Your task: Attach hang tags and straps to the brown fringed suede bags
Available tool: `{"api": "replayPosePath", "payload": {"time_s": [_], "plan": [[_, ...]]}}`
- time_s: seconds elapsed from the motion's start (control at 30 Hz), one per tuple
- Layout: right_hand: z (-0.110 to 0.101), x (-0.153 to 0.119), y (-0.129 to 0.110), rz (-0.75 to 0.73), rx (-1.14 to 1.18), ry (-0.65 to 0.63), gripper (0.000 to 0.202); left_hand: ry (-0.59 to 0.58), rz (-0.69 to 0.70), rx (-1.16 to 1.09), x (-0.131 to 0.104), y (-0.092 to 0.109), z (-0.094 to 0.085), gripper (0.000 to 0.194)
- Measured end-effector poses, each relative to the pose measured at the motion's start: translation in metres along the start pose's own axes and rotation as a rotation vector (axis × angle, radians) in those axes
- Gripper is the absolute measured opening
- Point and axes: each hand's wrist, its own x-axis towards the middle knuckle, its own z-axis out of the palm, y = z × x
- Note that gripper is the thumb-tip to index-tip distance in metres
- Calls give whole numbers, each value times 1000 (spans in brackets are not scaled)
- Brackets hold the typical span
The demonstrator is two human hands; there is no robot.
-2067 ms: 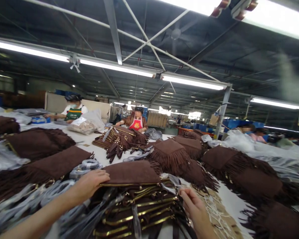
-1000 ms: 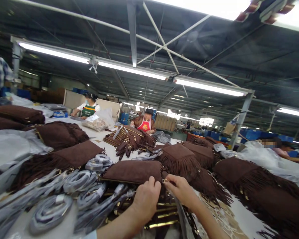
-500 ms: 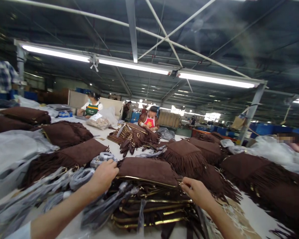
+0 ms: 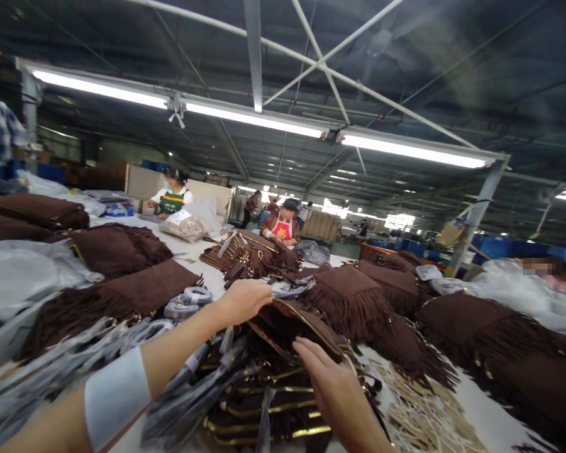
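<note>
A dark brown suede bag [image 4: 321,318] with a gold zip gapes at its mouth in front of me, on top of a stack of similar bags [image 4: 273,409]. My left hand [image 4: 246,302] is closed on the upper left edge of that mouth. At the near side of the opening lies my right hand [image 4: 327,380], its fingers stretched out flat and the tips at the gap. The bag's inside is dark, and its bottom is hidden by my right hand.
Straps in clear plastic [image 4: 188,371] lie to the left. Fringed brown bags [image 4: 349,292] are piled right and far left. Tags with white strings [image 4: 419,402] lie at the right. Two co-workers in aprons [image 4: 283,228] are across the table [image 4: 476,377].
The bag lay flat and closed between my hands; its mouth is now pulled apart. My left hand has moved right along its edge, my right hand left and nearer to me.
</note>
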Motion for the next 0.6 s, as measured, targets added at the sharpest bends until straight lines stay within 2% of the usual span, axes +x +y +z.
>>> {"api": "replayPosePath", "payload": {"time_s": [0.1,0.23,0.3,0.4,0.47,0.53,0.6], "plan": [[13,13,5,122,-30,-1,55,25,-4,2,8,6,-10,22],[26,14,17,142,48,-116,46,3,-100,-56,6,4,5,22],[27,9,18,145,104,-83,41,-31,-115,-90,-4,0,12,21],[23,1,5,142,242,64,35,-87,-54,-193,-33,-10,8,14],[20,-4,-15,164,390,79,31,-119,-49,-273,-61,-20,0,18],[19,-10,-41,152,557,-48,29,-194,-131,-271,-94,-29,-5,16],[22,-14,-68,86,666,-222,35,-285,-249,-194,-126,-31,-3,17]]}}
